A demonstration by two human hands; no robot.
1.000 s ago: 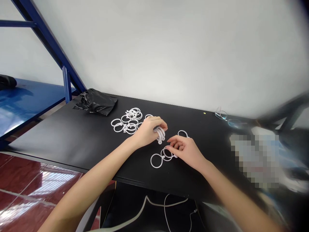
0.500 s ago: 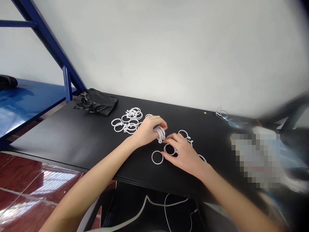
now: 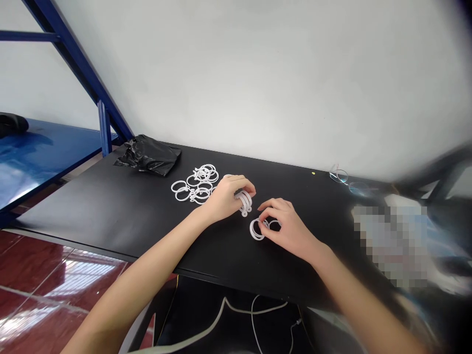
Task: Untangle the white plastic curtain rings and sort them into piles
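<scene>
Within left hand (image 3: 226, 197), plastic-looking rings (image 3: 246, 200)

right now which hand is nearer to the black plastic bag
Left. The left hand, holding white rings, is right of the black plastic bag and closer to the camera; the right hand is farther right, beyond the left.

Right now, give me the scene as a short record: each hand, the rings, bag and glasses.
Left hand: holds a bunch of rings
Right hand: thumb at overlapping rings; grip unclear
Ring pile: white, on the table, left of the left hand
Bag: black, crumpled, beyond the pile, farther left
Glasses: far right, near the wall
</scene>
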